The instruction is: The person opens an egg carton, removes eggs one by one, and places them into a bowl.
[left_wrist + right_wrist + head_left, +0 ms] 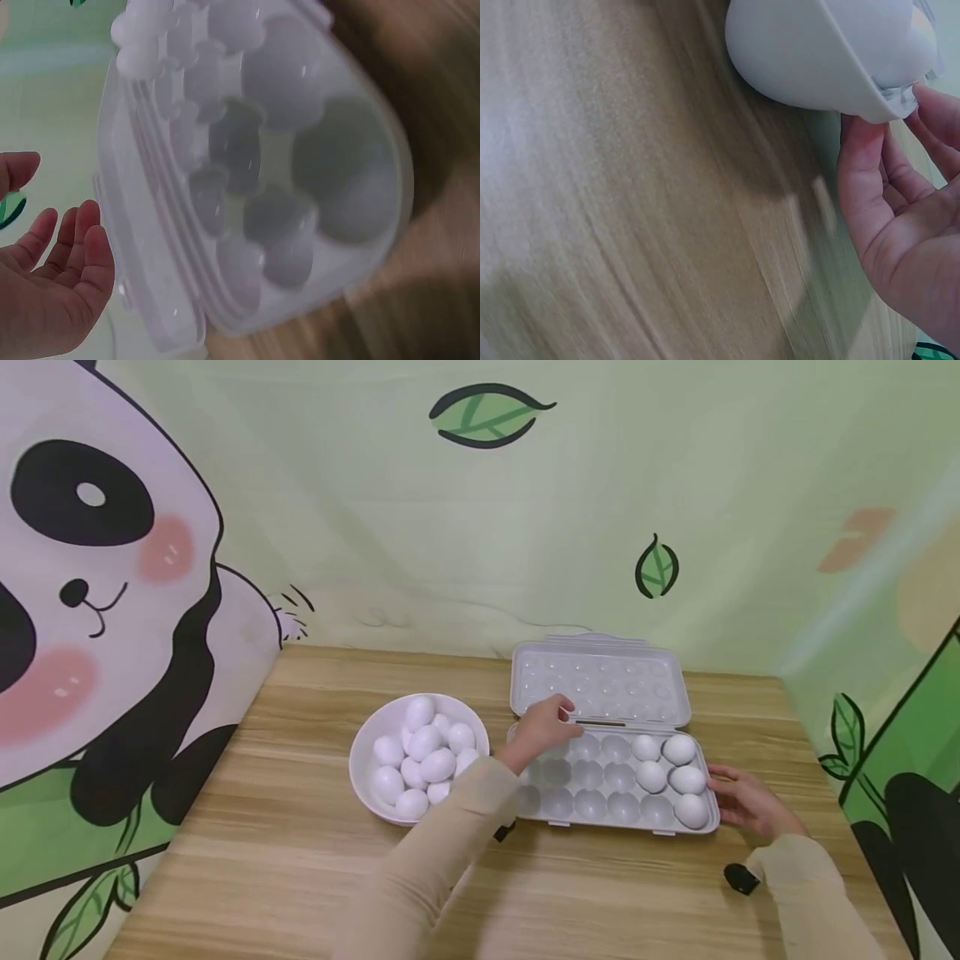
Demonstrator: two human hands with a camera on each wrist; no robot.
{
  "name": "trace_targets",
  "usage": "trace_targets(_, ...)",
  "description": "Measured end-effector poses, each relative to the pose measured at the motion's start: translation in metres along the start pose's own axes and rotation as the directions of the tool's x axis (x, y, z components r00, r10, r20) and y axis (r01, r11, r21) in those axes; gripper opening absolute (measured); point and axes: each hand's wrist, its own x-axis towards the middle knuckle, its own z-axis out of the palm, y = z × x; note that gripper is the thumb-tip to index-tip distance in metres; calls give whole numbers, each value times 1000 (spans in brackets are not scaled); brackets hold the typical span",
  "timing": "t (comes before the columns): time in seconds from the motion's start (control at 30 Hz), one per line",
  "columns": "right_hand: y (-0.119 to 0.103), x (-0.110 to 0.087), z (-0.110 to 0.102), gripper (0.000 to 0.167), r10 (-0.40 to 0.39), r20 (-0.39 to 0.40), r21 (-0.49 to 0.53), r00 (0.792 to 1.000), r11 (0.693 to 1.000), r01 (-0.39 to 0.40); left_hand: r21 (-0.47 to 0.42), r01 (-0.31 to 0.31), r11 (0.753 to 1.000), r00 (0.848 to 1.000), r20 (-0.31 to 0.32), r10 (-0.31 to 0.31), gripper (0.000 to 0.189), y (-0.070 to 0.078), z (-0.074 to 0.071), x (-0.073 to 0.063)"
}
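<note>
A white plastic egg carton (555, 818) lies with its hinged lid (600, 652) folded back against the wall. Several white eggs (691, 811) fill cups at its right end, while the cups (352, 172) towards the left hold none. My left hand (538, 732) hovers over the carton's back left corner near the hinge. Its fingers are loosely bent with nothing between them, as the left wrist view shows. At the carton's right end my right hand (753, 802) pinches the rim between thumb (861, 161) and fingers.
Left of the carton stands a white bowl (360, 768) heaped with several white eggs (437, 766); my left forearm crosses in front of its right side. The wooden table (300, 860) meets a cloth backdrop (360, 527) printed with a panda and leaves.
</note>
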Motion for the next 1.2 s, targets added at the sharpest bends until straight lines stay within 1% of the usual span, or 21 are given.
trace_targets(0.17, 1, 0, -1, 37, -8, -9, 13, 1000, 1000, 8, 6, -9, 1000, 999, 46, 9, 37, 9, 36, 1)
trace_targets(0.2, 1, 0, -1, 36, -12, -10, 10, 1000, 1000, 12, 8, -9, 1000, 998, 56, 8, 37, 10, 43, 1)
trace_targets(0.3, 2, 0, 0, 44, -20, -11, -4, 1000, 1000, 20, -5, -11, 1000, 996, 83, 11, 41, 15, 62, 0)
trace_targets(0.4, 2, 0, 1, 53, -26, -9, -11, 1000, 1000, 26, -20, -19, 1000, 994, 103, 21, 45, 18, 79, -2)
trace_targets(0.5, 2, 1, 1, 57, -22, -16, -8, 1000, 1000, 21, 20, -49, 999, 992, 115, 47, 50, 22, 92, -3)
trace_targets(0.53, 2, 1, 1, 58, -19, -20, -9, 1000, 1000, 19, 47, -64, 997, 992, 115, 58, 51, 24, 96, -3)
trace_targets(0.6, 2, 2, 0, 63, -17, -24, -17, 1000, 1000, 17, 99, -87, 991, 991, 113, 76, 54, 27, 103, -2)
trace_targets(0.7, 2, 2, 0, 68, -9, -38, -34, 999, 999, 8, 161, -105, 981, 991, 98, 90, 58, 31, 114, -1)
trace_targets(0.8, 2, 2, 0, 70, -10, -39, -44, 999, 999, 8, 199, -84, 976, 994, 80, 69, 60, 33, 121, -1)
trace_targets(0.97, 2, 1, 1, 68, -17, -35, -47, 999, 999, 16, 243, -47, 969, 998, 46, 37, 57, 38, 127, -4)
trace_targets(1.07, 2, 2, 0, 68, -21, -32, -50, 999, 999, 20, 277, -27, 961, 1000, 8, 26, 54, 39, 131, -4)
trace_targets(1.2, 3, 4, -2, 67, -31, -23, -44, 999, 999, 30, 330, 0, 944, 999, -45, 16, 50, 39, 139, -2)
